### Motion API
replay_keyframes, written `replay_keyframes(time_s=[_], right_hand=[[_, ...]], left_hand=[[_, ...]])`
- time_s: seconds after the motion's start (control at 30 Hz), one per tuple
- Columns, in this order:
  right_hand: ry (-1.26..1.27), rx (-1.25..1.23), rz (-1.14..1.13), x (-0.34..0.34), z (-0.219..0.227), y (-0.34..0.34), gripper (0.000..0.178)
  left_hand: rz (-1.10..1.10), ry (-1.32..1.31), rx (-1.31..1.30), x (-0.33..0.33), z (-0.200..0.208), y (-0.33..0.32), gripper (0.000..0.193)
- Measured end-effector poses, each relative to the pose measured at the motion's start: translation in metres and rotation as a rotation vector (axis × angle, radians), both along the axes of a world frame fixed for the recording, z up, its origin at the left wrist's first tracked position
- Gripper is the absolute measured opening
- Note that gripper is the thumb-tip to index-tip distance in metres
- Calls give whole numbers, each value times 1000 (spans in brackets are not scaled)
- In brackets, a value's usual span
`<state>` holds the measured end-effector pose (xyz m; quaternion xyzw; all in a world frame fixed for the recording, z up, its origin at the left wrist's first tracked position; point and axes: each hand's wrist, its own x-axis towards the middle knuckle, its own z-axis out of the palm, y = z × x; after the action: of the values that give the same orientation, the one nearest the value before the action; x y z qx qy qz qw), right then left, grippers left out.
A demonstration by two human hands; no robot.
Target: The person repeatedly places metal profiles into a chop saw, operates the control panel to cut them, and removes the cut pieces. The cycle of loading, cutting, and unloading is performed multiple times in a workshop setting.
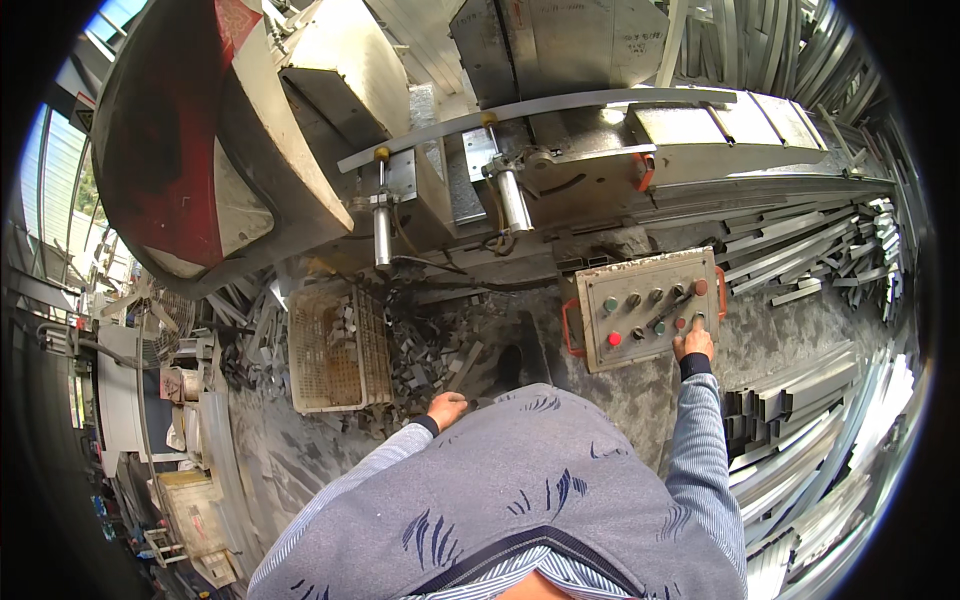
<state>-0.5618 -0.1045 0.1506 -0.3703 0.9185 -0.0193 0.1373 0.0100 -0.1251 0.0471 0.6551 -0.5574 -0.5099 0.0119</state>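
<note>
My right hand (694, 342) is at a beige control box (650, 345) with red side handles. Its index finger is stretched out onto a button at the lower right of the panel, and the other fingers are curled with nothing in them. Red and green buttons and black knobs cover the box's face. My left hand (447, 409) hangs by my waist, fingers curled in and nothing visible in it. Beyond the box, a long metal profile (560, 103) lies across the machine bed, with two pneumatic cylinders (514, 200) standing at its near side.
A large red and white machine cover (185, 140) rises at the far left. Below it stands a plastic crate (325, 395) beside a heap of metal offcuts (425, 365). Stacked metal profiles (800, 425) fill the right side. A fan (165, 315) stands at the left.
</note>
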Motion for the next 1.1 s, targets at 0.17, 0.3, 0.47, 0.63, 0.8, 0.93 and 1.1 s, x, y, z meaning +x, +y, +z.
replay_keyframes(time_s=[0.17, 0.3, 0.47, 0.63, 0.8, 0.93, 1.1], right_hand=[[42, -30, -1, 1, -7, 3, 65], [39, -5, -17, -1, -10, 3, 69], [34, 5, -12, -4, -14, 4, 71], [58, 19, -13, -3, -16, 4, 73], [35, 21, -17, 0, -11, 1, 69], [43, 0, -4, 1, -11, 1, 66], [57, -10, 5, -1, -15, 1, 67]], left_hand=[[100, 222, 15, -24, 1, -18, 30], [141, 138, 35, -13, 13, -13, 32], [61, -41, 17, 23, 22, 11, 33], [45, -135, 48, 49, 19, 32, 32], [66, -81, 2, 44, 9, 36, 33], [16, -40, -64, 27, 2, 26, 30], [13, 25, -96, 13, 4, 17, 29]])
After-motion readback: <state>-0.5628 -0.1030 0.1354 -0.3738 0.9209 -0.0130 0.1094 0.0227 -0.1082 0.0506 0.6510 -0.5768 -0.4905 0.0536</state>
